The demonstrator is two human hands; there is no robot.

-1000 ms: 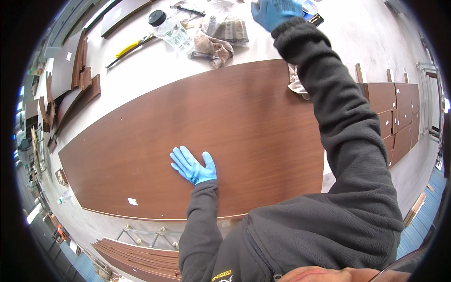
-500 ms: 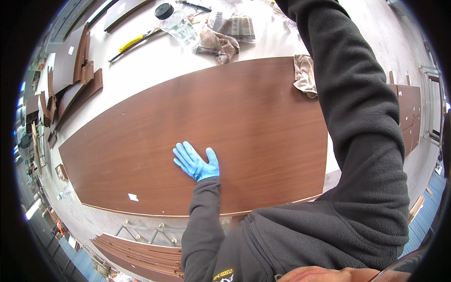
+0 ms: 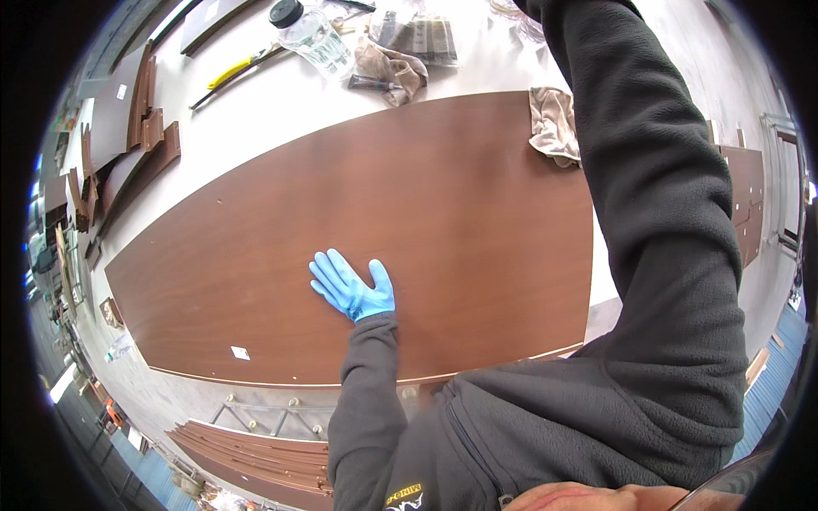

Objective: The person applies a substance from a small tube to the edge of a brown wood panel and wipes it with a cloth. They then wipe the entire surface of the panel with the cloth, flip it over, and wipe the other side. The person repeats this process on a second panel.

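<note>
My left hand [image 3: 354,287], in a light blue glove, lies flat with fingers and thumb spread on a large brown wood-grain panel [image 3: 477,213]. Nothing is in it. The panel rests on a white work surface [image 3: 230,145] and carries a small white label [image 3: 240,353] near its front edge. My right arm [image 3: 660,170], in a dark fleece sleeve, reaches far across the right side, and its hand is beyond the top of the picture. A crumpled beige cloth [image 3: 552,128] lies over the panel's far right corner, beside that sleeve.
Beyond the panel are a clear jar with a black lid [image 3: 317,43], a yellow-handled tool [image 3: 230,75], another beige cloth [image 3: 411,78], a dark tube [image 3: 371,83] and a plastic packet [image 3: 430,41]. Brown boards [image 3: 119,111] pile up at left; brown strips [image 3: 247,456] lie stacked below.
The whole view has shifted slightly, so the panel and the things beyond it sit a little higher. My left hand stays flat on the panel, and my right hand remains out of sight.
</note>
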